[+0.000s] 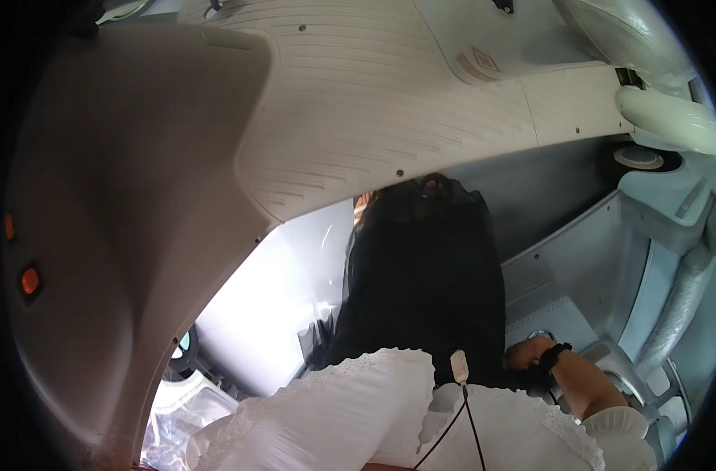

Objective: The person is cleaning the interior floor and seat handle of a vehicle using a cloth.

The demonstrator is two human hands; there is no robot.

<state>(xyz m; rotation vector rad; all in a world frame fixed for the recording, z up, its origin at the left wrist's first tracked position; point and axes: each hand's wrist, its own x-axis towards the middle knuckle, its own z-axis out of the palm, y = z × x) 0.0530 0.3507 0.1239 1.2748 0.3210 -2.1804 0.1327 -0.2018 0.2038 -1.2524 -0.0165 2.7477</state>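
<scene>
My right hand [525, 353] is low at the right, beside the black skirt [422, 282], with a black band around its wrist. It is close to a grey vehicle part [605, 359] with shiny metal by it. The fingers are partly shaded, so whether they hold anything is unclear. My left hand is out of view. Before me, a white blouse [346, 406] with lacy edges and a pale pendant [459, 366] on a dark cord hang over the skirt. Toes [434, 186] show at the skirt's far hem.
A beige ribbed plastic floor panel [363, 118] crosses ahead, joined to a large brown body panel [128, 147] with an orange reflector [29, 281] at left. Film-wrapped tubing [681, 306] and a grey ribbed panel [564, 253] stand at right. A clear plastic-wrapped part [187, 412] is at lower left.
</scene>
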